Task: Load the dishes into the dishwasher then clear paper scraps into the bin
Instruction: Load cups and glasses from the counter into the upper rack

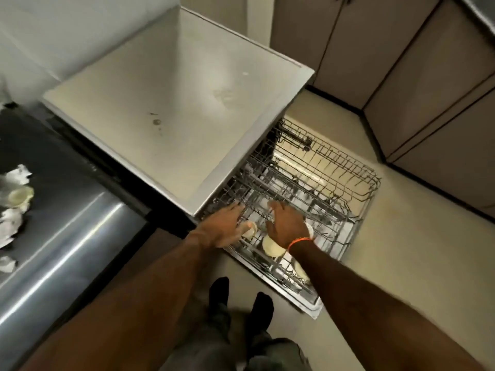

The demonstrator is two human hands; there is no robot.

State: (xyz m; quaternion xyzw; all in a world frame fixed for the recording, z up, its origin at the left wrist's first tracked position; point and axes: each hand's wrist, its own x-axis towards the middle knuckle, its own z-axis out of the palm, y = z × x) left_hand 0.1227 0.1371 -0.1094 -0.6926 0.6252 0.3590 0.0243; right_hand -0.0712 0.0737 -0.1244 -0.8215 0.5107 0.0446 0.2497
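Cream dishes [272,247] are lying in the dishwasher's pulled-out wire rack [321,194]. Crumpled white paper scraps [12,220] are sitting on the steel counter [80,226].

No readable text, label or number shows anywhere.

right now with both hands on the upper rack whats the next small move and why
Probably push the upper rack in. Both hands, left and right, rest on its front edge, pale dishes already sit in the racks, and paper scraps are left on the counter.
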